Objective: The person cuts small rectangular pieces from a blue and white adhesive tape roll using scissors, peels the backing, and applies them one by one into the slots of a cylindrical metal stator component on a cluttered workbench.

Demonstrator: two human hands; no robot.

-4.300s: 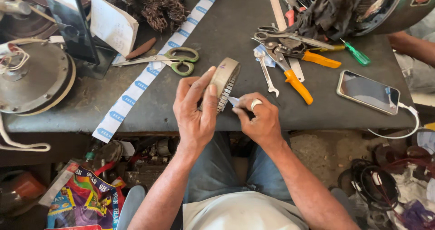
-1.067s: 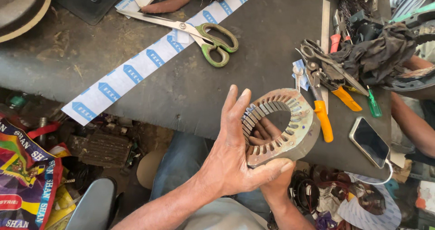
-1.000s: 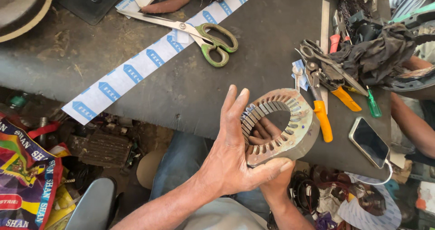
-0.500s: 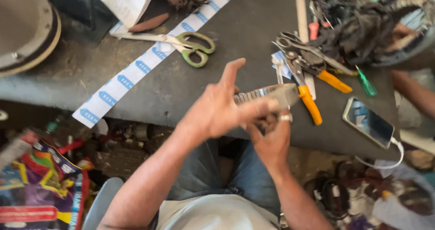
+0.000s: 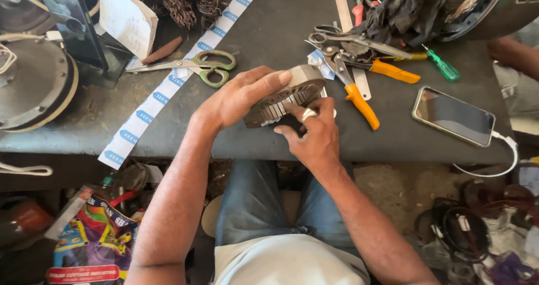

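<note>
The left hand (image 5: 238,97) grips the slotted metal ring (image 5: 286,97) over its top; the right hand (image 5: 314,133) pinches its near rim. The ring is held just above the table's (image 5: 269,21) near edge. Scissors (image 5: 191,66) lie to the left, pliers (image 5: 353,88) just right, and a phone (image 5: 453,115) farther right.

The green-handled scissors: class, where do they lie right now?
In the head view, the green-handled scissors lie left of centre on the dark table, across the white-and-blue strip, beyond the left hand.

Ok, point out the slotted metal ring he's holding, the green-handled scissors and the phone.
slotted metal ring (image 5: 283,97), head view, on its slotted outer edge.
green-handled scissors (image 5: 212,67), head view, on the handle loops.
phone (image 5: 453,116), head view, middle of the screen.
</note>
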